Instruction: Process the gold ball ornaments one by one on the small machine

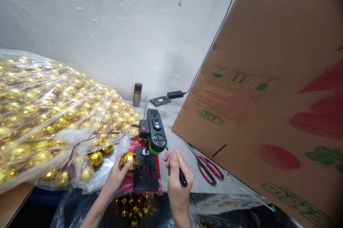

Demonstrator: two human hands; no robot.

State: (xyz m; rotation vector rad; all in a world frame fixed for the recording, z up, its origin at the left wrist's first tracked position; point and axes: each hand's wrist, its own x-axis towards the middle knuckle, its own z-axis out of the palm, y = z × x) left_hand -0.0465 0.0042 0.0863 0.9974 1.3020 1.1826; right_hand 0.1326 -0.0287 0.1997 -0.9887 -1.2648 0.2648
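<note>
My left hand (118,173) holds a shiny gold mirrored ball (130,161) between thumb and fingers, at the left edge of a black slotted base plate (146,181). Over the plate stands a black device with round vents and a green ring (157,133). To the right of it, my right hand (178,176) is closed around a tool with a black handle (183,178); the tool's thin front end is partly hidden behind the fingers and the device. Red material (159,174) lies under the plate.
A clear bag of gold balls (66,103) fills the left. Red-handled pliers or scissors (209,171) lie right of my right hand. A large cardboard box (254,96) stands at right. Behind are a small bottle (137,95) and a cabled black adapter (175,94). More gold balls (134,206) sit below the table edge.
</note>
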